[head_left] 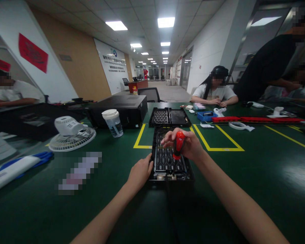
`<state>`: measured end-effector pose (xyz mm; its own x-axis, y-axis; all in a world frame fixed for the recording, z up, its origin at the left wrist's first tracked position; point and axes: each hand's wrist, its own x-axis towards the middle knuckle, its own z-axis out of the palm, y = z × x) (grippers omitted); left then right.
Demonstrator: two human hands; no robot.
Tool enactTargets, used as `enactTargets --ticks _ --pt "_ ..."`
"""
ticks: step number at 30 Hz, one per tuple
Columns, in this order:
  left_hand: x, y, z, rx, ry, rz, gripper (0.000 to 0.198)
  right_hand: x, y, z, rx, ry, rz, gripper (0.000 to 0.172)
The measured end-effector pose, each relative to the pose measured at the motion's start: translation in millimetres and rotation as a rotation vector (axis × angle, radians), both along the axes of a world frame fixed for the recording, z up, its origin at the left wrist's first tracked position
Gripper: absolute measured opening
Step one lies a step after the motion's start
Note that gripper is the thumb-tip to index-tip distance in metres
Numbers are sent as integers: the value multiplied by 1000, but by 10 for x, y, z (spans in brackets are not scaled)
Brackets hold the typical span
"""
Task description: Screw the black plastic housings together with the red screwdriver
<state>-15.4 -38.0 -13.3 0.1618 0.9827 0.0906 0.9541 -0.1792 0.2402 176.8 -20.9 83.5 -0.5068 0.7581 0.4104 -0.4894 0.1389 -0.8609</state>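
An opened black plastic case lies on the green table in front of me, with rows of rounded dark shapes inside. My left hand grips its left side near the front corner, thumb along the rim. My right hand is closed round the red handle of a screwdriver, held nearly upright over the case. The dark shaft points down at the front right of the case; its tip is hard to make out. Small metallic and light parts sit along the case's front edge.
Behind lies another opened black case. To the left are a lidded plastic cup, a white fan and a big black box. A blue tray and red strips lie right. A person sits opposite.
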Motion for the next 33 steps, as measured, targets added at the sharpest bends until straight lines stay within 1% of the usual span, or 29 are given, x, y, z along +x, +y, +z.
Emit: enactTargets --ticks 2,4,12,18,26,30,33 --pt "-1 4 -4 -2 2 -2 43 10 -4 3 -24 -11 60 30" --pt "-2 7 -10 5 6 -5 43 26 3 -8 -38 -14 88 30" --pt "10 -7 16 -12 16 6 43 8 37 -86 -75 11 -5 26" --pt "-3 3 -8 8 0 -10 43 -58 6 -90 -47 2 -22 33" --pt "-12 10 -28 20 4 -7 43 -50 3 -94 15 16 57 24" --pt "-17 13 -44 30 0 -14 44 -54 -13 -85 43 14 76 23" --pt "-18 19 -57 31 3 -8 44 -64 -35 -74 52 10 64 22"
